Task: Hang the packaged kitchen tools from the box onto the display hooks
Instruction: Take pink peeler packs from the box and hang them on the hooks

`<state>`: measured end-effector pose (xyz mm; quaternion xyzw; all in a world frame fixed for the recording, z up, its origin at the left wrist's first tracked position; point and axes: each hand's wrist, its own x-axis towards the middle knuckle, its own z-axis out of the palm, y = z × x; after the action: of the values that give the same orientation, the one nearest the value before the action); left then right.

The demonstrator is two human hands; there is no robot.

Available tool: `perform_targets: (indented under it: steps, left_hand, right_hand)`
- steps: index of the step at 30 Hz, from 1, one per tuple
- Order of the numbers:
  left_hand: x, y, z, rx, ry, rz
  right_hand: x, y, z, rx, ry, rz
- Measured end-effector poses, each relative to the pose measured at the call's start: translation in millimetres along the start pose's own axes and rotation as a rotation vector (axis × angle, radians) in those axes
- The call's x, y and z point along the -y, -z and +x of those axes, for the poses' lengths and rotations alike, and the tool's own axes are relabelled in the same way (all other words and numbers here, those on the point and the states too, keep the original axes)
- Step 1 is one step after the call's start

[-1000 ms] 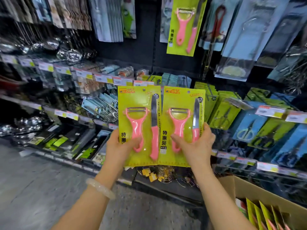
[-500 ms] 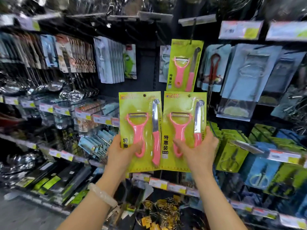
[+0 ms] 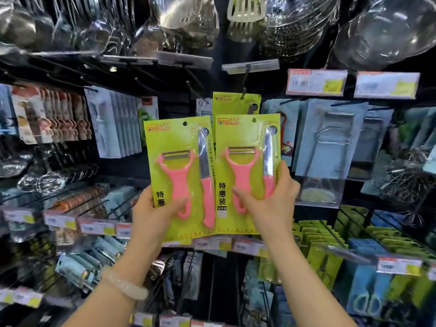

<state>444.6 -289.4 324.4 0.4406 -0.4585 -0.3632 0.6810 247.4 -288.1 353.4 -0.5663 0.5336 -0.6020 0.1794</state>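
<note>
I hold up two yellow-green packs side by side, each with a pink peeler and a pink-handled knife. My left hand (image 3: pixel 153 214) grips the left pack (image 3: pixel 179 142) by its lower edge, thumb across the front. My right hand (image 3: pixel 273 204) grips the right pack (image 3: pixel 245 138) the same way. Both have a hang hole near the top. Just behind and above the right pack, an identical pack (image 3: pixel 236 102) hangs on a display hook (image 3: pixel 245 79). The box is out of view.
Racks of blue and green packaged tools (image 3: pixel 330 138) hang right and left. Steel ladles and strainers (image 3: pixel 295 27) hang overhead. Price-tag strips (image 3: pixel 316 82) and bare hook arms (image 3: pixel 146 74) jut out toward me. Lower hooks with green scissor packs (image 3: pixel 316 237) stick out at the right.
Both hands have lifted the two packs upward toward the hanging pack, and my view has tilted up; the box and floor have dropped out of sight.
</note>
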Motion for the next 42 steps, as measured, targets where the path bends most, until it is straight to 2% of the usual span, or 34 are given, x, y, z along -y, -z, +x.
perform_targets:
  steps: [11,23,33,39,42]
  left_hand:
    - [-23,2,70,0.039,-0.052,0.008]
    - [-7,9,81,0.074,-0.016,-0.018]
    - [8,15,83,0.050,0.027,-0.050]
    - [12,8,81,0.046,0.020,-0.077]
    - [14,1,78,0.061,0.016,-0.092]
  right_hand:
    - [33,-33,46,-0.123,0.075,-0.093]
    - [29,-45,59,-0.152,0.043,-0.095]
    - [8,-63,98,-0.130,0.027,-0.206]
    - [1,-66,121,-0.023,-0.021,-0.303]
    - [1,-65,118,0.030,-0.052,-0.461]
